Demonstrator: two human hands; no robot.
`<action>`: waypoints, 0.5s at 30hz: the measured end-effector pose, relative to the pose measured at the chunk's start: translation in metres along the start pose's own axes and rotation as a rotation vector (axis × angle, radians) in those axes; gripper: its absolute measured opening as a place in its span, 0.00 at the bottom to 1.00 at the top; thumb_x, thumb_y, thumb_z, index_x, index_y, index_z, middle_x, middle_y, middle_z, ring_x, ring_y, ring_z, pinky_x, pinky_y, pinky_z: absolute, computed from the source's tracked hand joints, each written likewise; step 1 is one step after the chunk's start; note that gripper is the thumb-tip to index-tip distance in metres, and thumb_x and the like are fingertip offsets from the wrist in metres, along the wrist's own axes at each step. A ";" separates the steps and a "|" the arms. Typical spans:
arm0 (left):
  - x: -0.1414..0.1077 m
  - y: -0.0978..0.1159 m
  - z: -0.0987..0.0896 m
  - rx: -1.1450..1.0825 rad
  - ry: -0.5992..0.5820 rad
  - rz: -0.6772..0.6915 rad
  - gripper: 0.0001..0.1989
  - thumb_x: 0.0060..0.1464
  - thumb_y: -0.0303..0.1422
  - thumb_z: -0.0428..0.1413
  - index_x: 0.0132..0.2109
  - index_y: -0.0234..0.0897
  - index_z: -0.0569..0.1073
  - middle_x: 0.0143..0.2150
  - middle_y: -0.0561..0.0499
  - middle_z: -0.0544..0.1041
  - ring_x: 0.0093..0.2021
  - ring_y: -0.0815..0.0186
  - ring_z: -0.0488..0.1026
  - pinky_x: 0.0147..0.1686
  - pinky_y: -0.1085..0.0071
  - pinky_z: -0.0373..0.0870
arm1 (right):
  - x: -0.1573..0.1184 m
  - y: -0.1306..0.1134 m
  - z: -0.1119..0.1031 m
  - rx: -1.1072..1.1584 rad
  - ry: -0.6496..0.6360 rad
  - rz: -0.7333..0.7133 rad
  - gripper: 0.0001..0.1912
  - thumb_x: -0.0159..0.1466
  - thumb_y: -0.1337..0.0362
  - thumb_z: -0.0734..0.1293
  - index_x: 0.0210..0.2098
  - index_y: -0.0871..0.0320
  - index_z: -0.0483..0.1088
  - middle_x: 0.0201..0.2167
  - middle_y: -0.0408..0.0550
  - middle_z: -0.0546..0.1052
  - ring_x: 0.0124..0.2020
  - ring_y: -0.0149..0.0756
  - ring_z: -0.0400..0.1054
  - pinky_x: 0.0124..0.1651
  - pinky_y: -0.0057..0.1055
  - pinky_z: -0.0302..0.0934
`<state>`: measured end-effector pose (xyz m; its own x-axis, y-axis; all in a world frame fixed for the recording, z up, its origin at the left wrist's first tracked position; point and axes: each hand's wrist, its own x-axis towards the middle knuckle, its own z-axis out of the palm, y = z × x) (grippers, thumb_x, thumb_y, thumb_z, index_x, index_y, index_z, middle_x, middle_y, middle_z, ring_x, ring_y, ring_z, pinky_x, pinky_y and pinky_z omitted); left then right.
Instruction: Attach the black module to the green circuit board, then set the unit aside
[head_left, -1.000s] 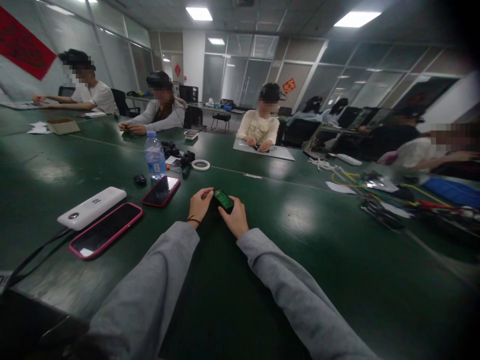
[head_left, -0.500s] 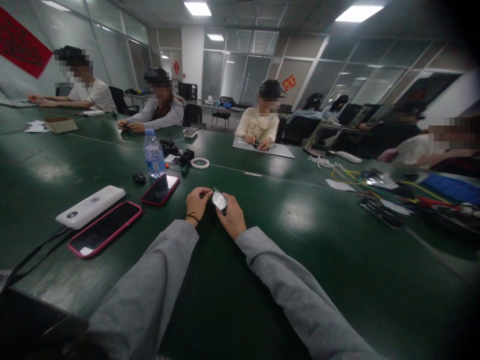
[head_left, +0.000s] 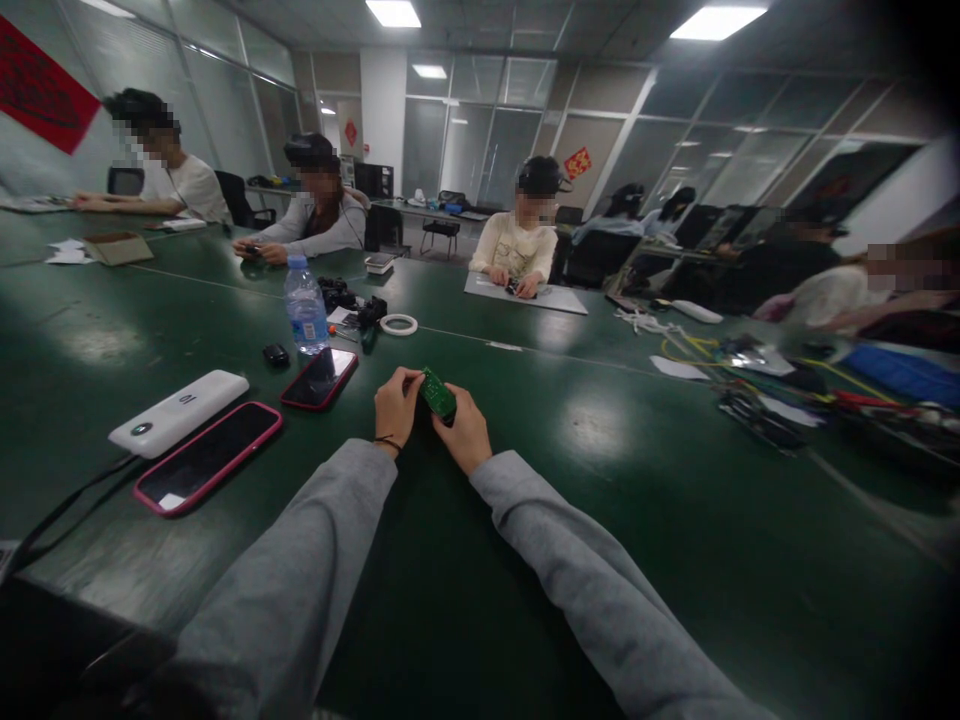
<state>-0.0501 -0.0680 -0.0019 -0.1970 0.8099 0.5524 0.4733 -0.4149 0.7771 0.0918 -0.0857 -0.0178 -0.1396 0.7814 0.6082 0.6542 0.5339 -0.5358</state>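
A small green circuit board (head_left: 437, 395) is held up over the table between both hands, its green face towards me. My left hand (head_left: 397, 403) is closed, with thumb and forefinger pinching the board's upper left edge. My right hand (head_left: 466, 427) grips the lower right side of the board; part of the board is hidden behind the fingers. A dark part shows at its lower end, too small to name. To the left of my hands lies a phone in a red case (head_left: 320, 379).
Left on the green table (head_left: 645, 470) are a larger red-cased phone (head_left: 210, 458), a white power bank (head_left: 180, 412), a water bottle (head_left: 306, 308) and a small black case (head_left: 276, 355). A tape roll (head_left: 398, 325) lies ahead; tangled cables (head_left: 765, 420) lie right. Several people sit around.
The board has tilted in my hands: its face looked whitish and bright before and now shows green. Both hands keep their hold, nearly in the same place.
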 end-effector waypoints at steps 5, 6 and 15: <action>-0.001 0.004 -0.001 0.029 0.028 0.012 0.11 0.57 0.40 0.48 0.40 0.39 0.70 0.37 0.51 0.76 0.38 0.66 0.73 0.41 0.70 0.66 | 0.001 0.000 -0.001 0.051 -0.003 0.027 0.26 0.55 0.66 0.67 0.52 0.58 0.60 0.47 0.51 0.67 0.48 0.41 0.62 0.52 0.37 0.59; -0.001 0.005 -0.001 0.026 0.031 0.009 0.11 0.57 0.40 0.48 0.40 0.39 0.70 0.37 0.50 0.76 0.38 0.66 0.73 0.41 0.70 0.66 | 0.001 0.001 -0.002 0.059 -0.004 0.036 0.26 0.54 0.66 0.67 0.52 0.58 0.61 0.46 0.50 0.67 0.48 0.40 0.62 0.51 0.36 0.59; 0.002 0.007 -0.001 -0.109 0.096 -0.045 0.11 0.56 0.39 0.49 0.40 0.38 0.69 0.37 0.49 0.75 0.38 0.66 0.72 0.42 0.71 0.66 | 0.002 0.004 -0.003 0.125 -0.009 0.122 0.24 0.53 0.64 0.68 0.48 0.57 0.63 0.44 0.48 0.69 0.46 0.39 0.64 0.48 0.35 0.60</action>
<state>-0.0479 -0.0701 0.0048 -0.2997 0.7876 0.5384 0.3668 -0.4259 0.8271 0.0958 -0.0830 -0.0170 -0.0720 0.8453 0.5294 0.5690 0.4707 -0.6742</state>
